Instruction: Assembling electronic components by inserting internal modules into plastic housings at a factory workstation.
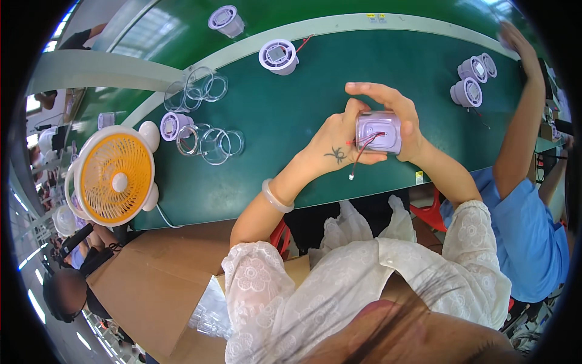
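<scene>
Between my two hands, above the green table (279, 127), is a lilac plastic housing (388, 141) with a clear cover around it. Thin red and black wires come out of its face and end in a small white connector (351, 177) hanging free. My left hand (342, 136) grips the housing from its left side. My right hand (407, 121) wraps the other side, with its fingers reaching over the far edge. The palms hide part of the housing.
Clear plastic cylinders (213, 145) and a lilac housing (173, 126) lie at the left, beside an orange and white fan (118, 177). More housings (467, 92) stand at the right, near a co-worker's arm (515, 121). A cardboard box (157, 279) holds clear parts below the table edge.
</scene>
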